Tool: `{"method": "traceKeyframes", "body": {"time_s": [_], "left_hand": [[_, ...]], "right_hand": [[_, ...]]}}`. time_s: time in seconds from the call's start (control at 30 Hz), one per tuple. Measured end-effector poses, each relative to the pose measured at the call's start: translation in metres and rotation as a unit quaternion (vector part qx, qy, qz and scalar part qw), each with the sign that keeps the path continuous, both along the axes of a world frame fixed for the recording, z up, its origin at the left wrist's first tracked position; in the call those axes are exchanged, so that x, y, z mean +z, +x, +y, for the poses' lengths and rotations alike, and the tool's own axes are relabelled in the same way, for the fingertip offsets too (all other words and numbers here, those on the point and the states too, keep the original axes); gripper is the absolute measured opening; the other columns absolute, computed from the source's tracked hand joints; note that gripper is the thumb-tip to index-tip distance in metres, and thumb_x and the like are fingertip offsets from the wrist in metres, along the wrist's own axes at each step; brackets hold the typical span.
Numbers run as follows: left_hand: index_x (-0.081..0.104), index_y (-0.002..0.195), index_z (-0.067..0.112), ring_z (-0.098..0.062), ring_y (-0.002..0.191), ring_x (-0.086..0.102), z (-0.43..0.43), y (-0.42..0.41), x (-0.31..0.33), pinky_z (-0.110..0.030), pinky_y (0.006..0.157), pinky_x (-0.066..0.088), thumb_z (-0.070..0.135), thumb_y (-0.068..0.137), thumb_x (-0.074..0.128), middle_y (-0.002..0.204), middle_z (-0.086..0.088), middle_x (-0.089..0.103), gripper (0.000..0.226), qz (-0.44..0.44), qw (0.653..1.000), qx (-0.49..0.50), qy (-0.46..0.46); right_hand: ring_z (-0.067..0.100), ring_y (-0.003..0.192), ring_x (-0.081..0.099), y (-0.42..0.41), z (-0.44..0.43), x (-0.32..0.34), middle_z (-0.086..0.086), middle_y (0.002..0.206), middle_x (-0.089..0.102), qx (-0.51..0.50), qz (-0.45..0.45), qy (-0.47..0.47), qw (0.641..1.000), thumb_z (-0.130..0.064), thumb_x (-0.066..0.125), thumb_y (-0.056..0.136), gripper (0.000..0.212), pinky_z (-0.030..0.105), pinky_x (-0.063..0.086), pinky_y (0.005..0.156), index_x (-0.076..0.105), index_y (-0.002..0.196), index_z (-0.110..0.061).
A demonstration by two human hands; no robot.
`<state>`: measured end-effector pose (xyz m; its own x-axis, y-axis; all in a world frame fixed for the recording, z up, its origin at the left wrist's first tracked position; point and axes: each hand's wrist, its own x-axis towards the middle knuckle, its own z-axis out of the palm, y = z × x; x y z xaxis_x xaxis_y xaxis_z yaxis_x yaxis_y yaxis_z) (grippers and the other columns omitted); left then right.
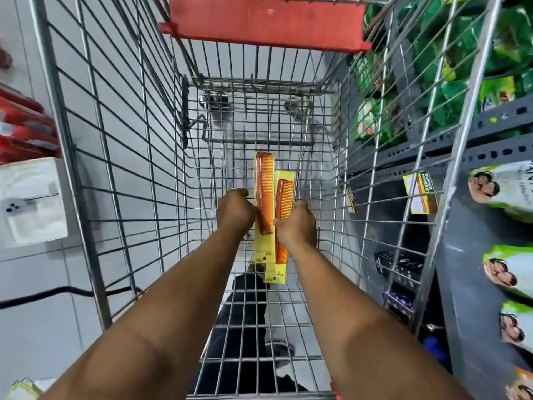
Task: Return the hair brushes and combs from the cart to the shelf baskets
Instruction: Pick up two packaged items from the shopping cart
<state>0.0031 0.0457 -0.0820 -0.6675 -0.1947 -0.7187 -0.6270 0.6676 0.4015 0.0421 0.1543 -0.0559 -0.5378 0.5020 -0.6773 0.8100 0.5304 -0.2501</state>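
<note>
Both my arms reach down into a wire shopping cart (121, 174). My left hand (235, 212) grips an orange comb on a yellow card (264, 194), held lengthwise near the cart's floor. My right hand (297, 225) grips a second orange comb on a yellow card (283, 203), right beside the first and slightly lower. The two cards touch and overlap along their long edges. The fingers of both hands are curled under the packs and hidden.
The cart's red child-seat flap (268, 21) is at the far end. Grey shelves (461, 255) on the right hold green packs (450, 53) and hair-dye boxes (510, 269). Red packs (23, 125) and a white box (31, 200) sit on the left.
</note>
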Motion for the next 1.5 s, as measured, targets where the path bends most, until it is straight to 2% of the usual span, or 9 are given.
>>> {"method": "traceKeyframes", "body": {"time_s": [0.2,0.33,0.57,0.8,0.97,1.1,1.27,1.37,1.5], "left_hand": [[0.06,0.123,0.014,-0.025,0.099,0.067,0.003,-0.001,0.004,-0.039,0.085,0.055,0.032,0.066,0.085,0.114,-0.008,0.07,0.065,-0.005,1.0,0.0,0.011],[0.061,0.117,0.01,-0.027,0.099,0.067,0.006,0.0,0.001,-0.035,0.084,0.052,0.026,0.065,0.086,0.106,-0.009,0.072,0.06,0.004,1.0,-0.014,0.005],[0.066,0.117,0.015,-0.026,0.109,0.064,-0.003,-0.007,-0.005,-0.03,0.091,0.05,0.014,0.068,0.083,0.118,-0.009,0.069,0.052,-0.02,0.999,0.039,0.009],[0.065,0.113,-0.003,-0.031,0.083,0.07,-0.022,-0.01,0.002,-0.046,0.079,0.059,0.003,0.081,0.07,0.095,-0.017,0.072,0.032,-0.061,0.967,0.126,0.212],[0.064,0.107,-0.004,-0.022,0.073,0.067,-0.019,-0.029,0.054,-0.032,0.068,0.06,0.004,0.092,0.056,0.084,-0.01,0.069,0.018,-0.036,0.937,0.137,0.318],[0.063,0.097,0.0,-0.006,0.044,0.06,-0.015,-0.054,0.104,-0.02,0.047,0.051,0.001,0.092,0.056,0.052,0.005,0.064,0.009,0.002,0.922,0.124,0.368],[0.06,0.088,0.003,-0.01,0.048,0.044,-0.002,-0.08,0.198,-0.021,0.046,0.036,0.002,0.089,0.058,0.059,0.002,0.054,0.002,0.068,0.89,0.084,0.442],[0.058,0.077,0.006,-0.006,0.042,0.043,0.008,-0.077,0.248,-0.017,0.042,0.034,0.0,0.09,0.055,0.05,0.005,0.053,0.015,0.086,0.876,0.028,0.473],[0.059,0.078,0.006,-0.005,0.041,0.045,0.027,-0.054,0.31,-0.015,0.04,0.036,0.002,0.085,0.059,0.051,0.005,0.052,0.008,0.11,0.855,-0.033,0.505]], "right_hand": [[0.031,0.107,0.061,-0.001,0.005,0.002,0.01,0.122,0.062,-0.03,-0.002,-0.029,0.999,-0.017,0.07,0.082,0.045,0.031,0.044,0.074,0.049,0.121,-0.013],[0.026,0.106,0.062,0.0,0.01,-0.003,0.005,0.123,0.064,-0.058,0.013,-0.051,0.997,-0.019,0.073,0.08,0.045,0.031,0.048,0.082,0.054,0.121,-0.018],[0.026,0.103,0.064,0.001,0.011,-0.007,0.003,0.116,0.068,-0.08,0.022,-0.044,0.996,-0.021,0.075,0.077,0.045,0.035,0.051,0.086,0.058,0.118,-0.019],[0.02,0.087,0.063,-0.007,0.02,0.006,0.007,0.109,0.071,-0.128,0.029,-0.082,0.988,-0.011,0.067,0.084,0.025,0.025,0.048,0.075,0.067,0.109,-0.012],[0.02,0.091,0.063,-0.019,0.032,0.046,0.005,0.111,0.07,-0.136,0.089,-0.079,0.984,-0.009,0.059,0.088,0.025,0.022,0.044,0.077,0.066,0.112,-0.011],[0.025,0.099,0.065,-0.037,0.032,0.094,0.006,0.111,0.07,-0.112,0.18,-0.068,0.975,-0.014,0.056,0.091,0.025,0.027,0.047,0.081,0.065,0.114,-0.01],[0.025,0.098,0.064,-0.052,0.043,0.187,0.01,0.11,0.07,-0.13,0.319,-0.082,0.935,-0.012,0.053,0.092,0.028,0.02,0.04,0.072,0.062,0.118,-0.009],[0.021,0.099,0.062,-0.046,0.055,0.238,0.011,0.112,0.068,-0.127,0.382,-0.086,0.912,-0.014,0.053,0.093,0.03,0.014,0.033,0.067,0.058,0.122,-0.007],[0.025,0.094,0.062,-0.014,0.079,0.297,0.015,0.107,0.069,-0.123,0.451,-0.077,0.881,-0.012,0.051,0.093,0.027,0.027,0.042,0.074,0.06,0.116,-0.002]]}}
